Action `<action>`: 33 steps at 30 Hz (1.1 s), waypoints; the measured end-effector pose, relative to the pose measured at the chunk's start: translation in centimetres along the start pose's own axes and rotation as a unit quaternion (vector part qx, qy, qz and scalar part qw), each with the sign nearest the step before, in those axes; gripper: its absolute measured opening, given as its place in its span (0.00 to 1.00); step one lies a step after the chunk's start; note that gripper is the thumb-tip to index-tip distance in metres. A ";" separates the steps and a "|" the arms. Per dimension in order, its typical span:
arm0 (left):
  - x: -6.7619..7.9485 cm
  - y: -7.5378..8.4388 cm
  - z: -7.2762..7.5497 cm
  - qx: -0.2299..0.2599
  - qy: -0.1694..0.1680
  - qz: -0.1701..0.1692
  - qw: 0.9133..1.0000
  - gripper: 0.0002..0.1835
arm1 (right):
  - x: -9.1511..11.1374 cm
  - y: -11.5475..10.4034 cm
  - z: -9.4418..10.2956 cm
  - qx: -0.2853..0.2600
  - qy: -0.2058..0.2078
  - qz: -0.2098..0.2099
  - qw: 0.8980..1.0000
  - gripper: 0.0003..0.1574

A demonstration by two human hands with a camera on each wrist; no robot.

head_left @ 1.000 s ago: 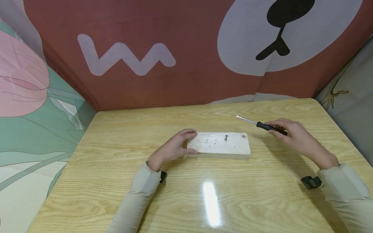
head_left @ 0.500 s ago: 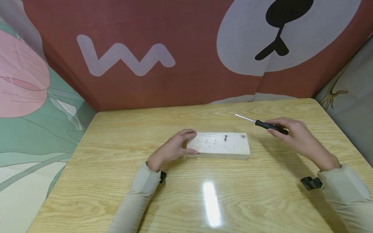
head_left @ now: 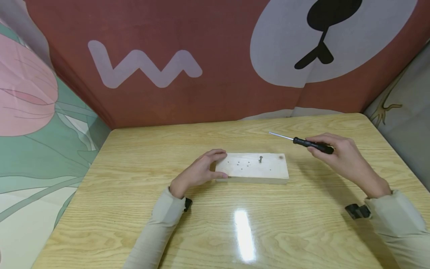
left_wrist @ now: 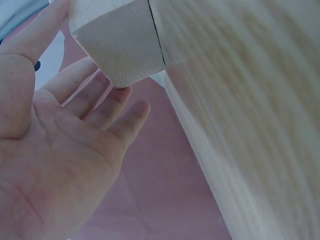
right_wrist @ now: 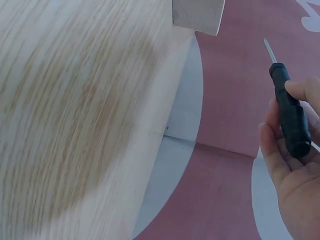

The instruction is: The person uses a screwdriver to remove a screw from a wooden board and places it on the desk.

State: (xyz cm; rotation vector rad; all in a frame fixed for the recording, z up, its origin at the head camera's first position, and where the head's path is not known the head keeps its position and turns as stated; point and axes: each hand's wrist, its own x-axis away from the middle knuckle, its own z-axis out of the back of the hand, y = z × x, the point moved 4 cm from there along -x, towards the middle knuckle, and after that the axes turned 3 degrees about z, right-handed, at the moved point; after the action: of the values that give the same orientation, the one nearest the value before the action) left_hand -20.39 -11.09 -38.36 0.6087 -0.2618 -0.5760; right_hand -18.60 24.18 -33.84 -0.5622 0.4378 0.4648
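A pale wooden block [head_left: 252,172] lies flat near the middle of the table. Its top has several small dark holes, and a screw [head_left: 260,159] stands upright in it toward the right. My left hand [head_left: 201,169] grips the block's left end, thumb on the near side and fingers on the far side; the left wrist view shows the block's end face [left_wrist: 120,42] between them. In my right hand [head_left: 342,153] is a screwdriver [head_left: 312,145] with a black handle, held between thumb and fingers above the table, its metal shaft pointing left, beyond the block.
The wood-grain table [head_left: 134,216] extends around the block on all sides. Behind it rises a red printed cloth [head_left: 215,101], with a flower-print cloth [head_left: 30,149] on the left and a grey one [head_left: 410,108] on the right.
The screwdriver's tip has drifted slightly left and up, its handle turning a little in my right hand's fingers. My left hand and the block stay in place.
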 end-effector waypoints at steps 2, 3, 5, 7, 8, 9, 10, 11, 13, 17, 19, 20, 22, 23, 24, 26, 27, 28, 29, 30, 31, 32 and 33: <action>0.0 0.0 0.0 0.003 -0.001 0.000 1.000 0.39 | -0.1 -0.1 0.0 0.002 0.003 0.004 1.000 0.17; 0.0 0.1 0.0 0.004 -0.001 0.000 1.000 0.40 | -0.1 -0.1 0.0 0.004 0.005 0.006 1.000 0.16; 0.0 0.1 0.0 0.004 -0.001 0.000 1.000 0.40 | -0.1 -0.2 0.1 0.004 0.008 0.008 1.000 0.16; 0.0 0.2 0.1 0.003 0.000 0.000 1.000 0.40 | -0.1 -0.2 0.1 0.003 0.010 0.010 1.000 0.16; 0.0 0.2 0.1 0.001 0.001 0.000 1.000 0.40 | -0.1 -0.2 0.1 0.001 0.010 0.011 1.000 0.16; 0.0 0.2 0.1 0.000 0.002 -0.001 1.000 0.40 | -0.1 -0.2 0.1 0.001 0.011 0.012 1.000 0.16; 0.0 0.2 0.1 -0.001 0.004 -0.001 1.000 0.40 | -0.2 -0.3 0.2 0.000 0.012 0.013 1.000 0.16; 0.0 0.2 0.1 -0.002 0.005 -0.001 1.000 0.40 | -0.2 -0.3 0.2 -0.002 0.013 0.014 1.000 0.16; 0.0 0.1 0.0 -0.005 0.009 -0.001 1.000 0.40 | -0.2 -0.3 0.2 -0.003 0.015 0.015 1.000 0.17; -0.1 0.1 0.0 -0.011 0.022 -0.003 1.000 0.40 | -0.3 -0.4 0.2 -0.005 0.017 0.013 1.000 0.17; -0.2 0.2 0.1 -0.013 0.029 -0.006 0.999 0.40 | -0.4 -0.4 0.2 -0.005 0.018 0.012 1.000 0.17; -0.2 0.2 0.1 -0.012 0.031 -0.007 0.999 0.40 | -0.4 -0.5 0.2 -0.007 0.018 0.010 1.000 0.17; -0.2 0.2 0.1 -0.011 0.034 -0.009 0.999 0.40 | -0.5 -0.5 0.3 -0.008 0.021 0.010 1.000 0.17; -0.2 0.2 0.1 -0.010 0.033 -0.010 0.999 0.40 | -0.5 -0.6 0.3 -0.008 0.023 0.011 1.000 0.16; -0.2 0.2 0.1 -0.009 0.033 -0.010 0.999 0.40 | -0.5 -0.7 0.4 -0.007 0.026 0.012 1.000 0.16; -0.2 0.2 0.1 -0.007 0.030 -0.010 0.999 0.40 | -0.6 -0.8 0.6 -0.007 0.033 0.014 0.999 0.17; -0.2 0.2 0.1 -0.007 0.027 -0.009 1.000 0.39 | -0.6 -0.9 0.6 -0.007 0.038 0.016 0.999 0.17; -0.2 0.2 0.1 -0.007 0.025 -0.009 1.000 0.39 | -0.7 -0.9 0.7 -0.008 0.042 0.016 0.999 0.17; -0.2 0.1 0.1 -0.007 0.022 -0.008 1.000 0.39 | -0.7 -1.0 0.8 -0.008 0.047 0.015 0.999 0.17; -0.2 0.1 0.1 -0.007 0.020 -0.007 1.000 0.39 | -0.7 -1.0 0.8 -0.009 0.052 0.015 0.998 0.17; -0.1 0.1 0.1 -0.006 0.018 -0.005 1.000 0.39 | -0.7 -1.1 0.9 -0.011 0.058 0.013 0.998 0.17; -0.1 0.1 0.1 -0.006 0.016 -0.004 1.000 0.39 | -0.8 -1.1 0.9 -0.012 0.063 0.012 0.998 0.17; -0.1 0.1 0.1 -0.005 0.014 -0.003 1.000 0.39 | -0.8 -1.2 0.9 -0.013 0.068 0.011 0.998 0.17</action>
State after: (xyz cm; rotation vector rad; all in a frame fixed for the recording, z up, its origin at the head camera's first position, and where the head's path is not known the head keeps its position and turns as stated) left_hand -20.50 -11.00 -38.27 0.6076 -0.2313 -0.5739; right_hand -18.39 23.61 -32.25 -0.6169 0.5684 0.4548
